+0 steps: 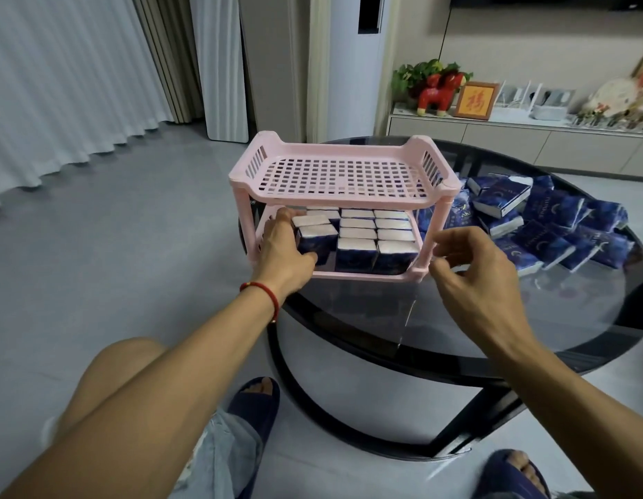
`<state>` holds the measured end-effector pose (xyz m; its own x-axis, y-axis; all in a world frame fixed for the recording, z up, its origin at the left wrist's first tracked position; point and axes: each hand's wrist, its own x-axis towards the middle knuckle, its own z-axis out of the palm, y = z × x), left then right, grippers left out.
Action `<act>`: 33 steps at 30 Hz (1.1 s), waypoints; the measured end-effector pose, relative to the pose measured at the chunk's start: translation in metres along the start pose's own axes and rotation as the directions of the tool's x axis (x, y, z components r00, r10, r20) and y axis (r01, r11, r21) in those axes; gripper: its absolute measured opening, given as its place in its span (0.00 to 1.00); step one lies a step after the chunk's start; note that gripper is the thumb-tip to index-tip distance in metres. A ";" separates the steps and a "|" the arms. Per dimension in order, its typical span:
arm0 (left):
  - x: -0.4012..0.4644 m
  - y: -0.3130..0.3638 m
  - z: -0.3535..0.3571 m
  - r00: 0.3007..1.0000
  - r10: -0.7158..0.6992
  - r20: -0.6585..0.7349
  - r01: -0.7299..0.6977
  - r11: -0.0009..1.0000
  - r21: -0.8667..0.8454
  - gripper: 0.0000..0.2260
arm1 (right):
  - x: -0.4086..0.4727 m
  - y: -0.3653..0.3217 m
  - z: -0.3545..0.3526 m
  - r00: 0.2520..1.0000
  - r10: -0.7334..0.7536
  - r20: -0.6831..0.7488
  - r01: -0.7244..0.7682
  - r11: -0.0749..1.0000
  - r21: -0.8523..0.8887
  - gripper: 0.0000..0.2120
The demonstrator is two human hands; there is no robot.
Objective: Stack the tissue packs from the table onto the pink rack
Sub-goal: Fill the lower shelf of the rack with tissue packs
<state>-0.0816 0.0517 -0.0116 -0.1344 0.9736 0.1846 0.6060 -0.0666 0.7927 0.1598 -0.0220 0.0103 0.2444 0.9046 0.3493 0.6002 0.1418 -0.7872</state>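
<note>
A pink two-tier rack [334,153] stands on the left part of a round dark glass table [456,318]. Its lower shelf holds several dark blue tissue packs in rows, white ends up [359,243]; the top shelf is bare. My left hand [284,243] reaches into the lower shelf and grips the front-left tissue pack [318,239]. Just to the right of the rack's front right post, my right hand [474,261] hovers with its fingers curled and apart, holding nothing. A loose pile of several more blue tissue packs [550,221] lies on the table to the right of the rack.
A low white cabinet [528,135] behind the table carries a red horse figure [438,91], a framed picture, a plant and routers. Curtains hang at left over a grey floor. My knee and blue slippers show below the table edge.
</note>
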 end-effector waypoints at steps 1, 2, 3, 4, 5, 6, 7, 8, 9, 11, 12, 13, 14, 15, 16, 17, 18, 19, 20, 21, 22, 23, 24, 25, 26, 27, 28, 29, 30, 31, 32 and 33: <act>0.004 -0.001 0.002 1.000 -0.017 0.025 0.017 1.000 -0.015 0.28 | 0.003 0.003 0.000 1.000 0.026 0.004 -0.026 1.000 -0.011 0.12; 0.006 -0.001 0.004 0.999 -0.016 0.047 0.017 1.000 -0.021 0.28 | 0.005 0.007 0.001 0.999 0.049 0.015 -0.049 0.999 -0.018 0.14; 0.007 -0.002 0.006 0.998 -0.006 0.064 0.008 1.000 -0.024 0.28 | 0.008 0.011 0.002 0.997 0.069 0.028 -0.068 0.997 -0.022 0.16; 0.008 -0.002 0.007 0.997 0.010 0.080 -0.008 1.000 -0.030 0.29 | 0.010 0.014 0.004 0.995 0.086 0.045 -0.085 0.996 -0.023 0.18; 0.008 -0.003 0.009 0.995 0.022 0.093 -0.019 0.999 -0.038 0.29 | 0.013 0.016 0.006 0.993 0.098 0.066 -0.097 0.995 -0.022 0.20; 0.008 -0.004 0.010 0.994 0.025 0.105 -0.022 0.999 -0.032 0.30 | 0.014 0.017 0.007 0.991 0.104 0.089 -0.102 0.995 -0.020 0.20; 0.008 -0.004 0.010 0.993 0.025 0.111 -0.024 1.000 -0.017 0.30 | 0.016 0.018 0.009 0.988 0.102 0.113 -0.100 0.995 -0.021 0.18; 0.007 -0.006 0.009 0.993 0.021 0.119 -0.022 1.000 0.006 0.30 | 0.017 0.018 0.009 0.986 0.093 0.135 -0.090 0.996 -0.025 0.16; 0.007 -0.007 0.009 0.991 0.017 0.131 -0.022 0.999 0.041 0.31 | 0.018 0.018 0.010 0.985 0.082 0.155 -0.078 0.996 -0.034 0.14; 0.006 -0.009 0.008 0.987 0.009 0.157 -0.031 0.990 0.138 0.33 | 0.020 0.020 0.011 0.983 0.061 0.171 -0.053 0.997 -0.050 0.11; 0.006 -0.009 0.008 0.987 0.016 0.163 -0.044 0.984 0.172 0.33 | 0.021 0.021 0.012 0.985 0.052 0.167 -0.043 0.997 -0.058 0.11; 0.007 -0.009 0.008 0.985 0.028 0.167 -0.061 0.979 0.192 0.33 | 0.022 0.023 0.012 0.986 0.045 0.160 -0.035 0.997 -0.066 0.10; 0.010 -0.008 0.006 0.983 0.044 0.177 -0.081 0.975 0.206 0.32 | 0.023 0.024 0.012 0.987 0.042 0.152 -0.031 0.997 -0.074 0.10; 0.013 -0.007 0.004 0.980 0.056 0.189 -0.097 0.971 0.217 0.31 | 0.024 0.024 0.011 0.988 0.042 0.147 -0.030 0.996 -0.078 0.09; 0.016 -0.006 0.001 0.977 0.061 0.205 -0.107 0.969 0.225 0.30 | 0.026 0.025 0.011 0.989 0.041 0.144 -0.030 0.997 -0.077 0.08; 0.019 -0.005 -0.003 0.974 0.065 0.218 -0.114 0.968 0.223 0.30 | 0.027 0.025 0.010 0.989 0.039 0.144 -0.028 0.997 -0.077 0.08; 0.021 -0.004 -0.005 0.972 0.069 0.223 -0.118 0.970 0.214 0.30 | 0.028 0.026 0.009 0.988 0.037 0.147 -0.026 0.997 -0.079 0.07; 0.022 -0.004 -0.006 0.973 0.075 0.217 -0.121 0.972 0.203 0.31 | 0.029 0.027 0.007 0.987 0.036 0.156 -0.024 0.996 -0.083 0.07; 0.022 -0.004 -0.006 0.976 0.084 0.199 -0.124 0.972 0.200 0.31 | 0.030 0.027 0.007 0.985 0.035 0.168 -0.020 0.996 -0.090 0.06; 0.021 -0.004 -0.004 0.981 0.087 0.171 -0.122 0.972 0.201 0.31 | 0.031 0.027 0.007 0.983 0.033 0.178 -0.015 0.995 -0.100 0.06; 0.019 -0.005 -0.001 0.986 0.081 0.143 -0.109 0.974 0.201 0.30 | 0.030 0.027 0.007 0.983 0.029 0.183 -0.009 0.994 -0.109 0.06; 0.018 -0.006 0.002 0.990 0.072 0.123 -0.095 0.976 0.194 0.29 | 0.030 0.026 0.008 0.982 0.028 0.185 -0.007 0.994 -0.113 0.05; 0.016 -0.007 0.004 0.991 0.068 0.113 -0.088 0.979 0.183 0.29 | 0.030 0.026 0.008 0.983 0.025 0.181 -0.004 0.994 -0.113 0.05; 0.016 -0.007 0.006 0.991 0.069 0.110 -0.087 0.981 0.172 0.29 | 0.030 0.026 0.009 0.984 0.021 0.175 -0.001 0.994 -0.112 0.05; 0.015 -0.007 0.007 0.991 0.067 0.114 -0.085 0.983 0.160 0.29 | 0.029 0.025 0.009 0.985 0.018 0.171 0.000 0.994 -0.108 0.05; 0.015 -0.007 0.007 0.991 0.061 0.120 -0.078 0.986 0.146 0.28 | 0.029 0.026 0.009 0.985 0.016 0.172 0.002 0.995 -0.100 0.04; 0.015 -0.008 0.007 0.990 0.052 0.129 -0.069 0.989 0.131 0.28 | 0.028 0.026 0.009 0.984 0.013 0.179 0.004 0.996 -0.092 0.04; 0.015 -0.008 0.007 0.990 0.043 0.135 -0.060 0.991 0.120 0.28 | 0.028 0.026 0.008 0.982 0.013 0.190 0.004 0.996 -0.088 0.05; 0.014 -0.007 0.006 0.989 0.036 0.142 -0.052 0.992 0.114 0.29 | 0.027 0.027 0.008 0.980 0.018 0.199 0.000 0.996 -0.086 0.06; 0.014 -0.007 0.006 0.988 0.030 0.149 -0.047 0.993 0.111 0.30 | 0.027 0.029 0.007 0.980 0.031 0.198 -0.013 0.996 -0.092 0.08; 0.014 -0.006 0.006 0.987 0.026 0.156 -0.043 0.993 0.106 0.30 | 0.028 0.033 0.006 0.983 0.047 0.179 -0.028 0.994 -0.108 0.10; 0.014 -0.004 0.005 0.986 0.021 0.163 -0.038 0.994 0.102 0.31 | 0.030 0.037 0.005 0.988 0.062 0.143 -0.041 0.989 -0.144 0.13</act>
<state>-0.0824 0.0664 -0.0155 0.0081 0.9946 0.1037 0.6877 -0.0808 0.7215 0.1862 0.0127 -0.0109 0.1698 0.9596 0.2242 0.6929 0.0455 -0.7196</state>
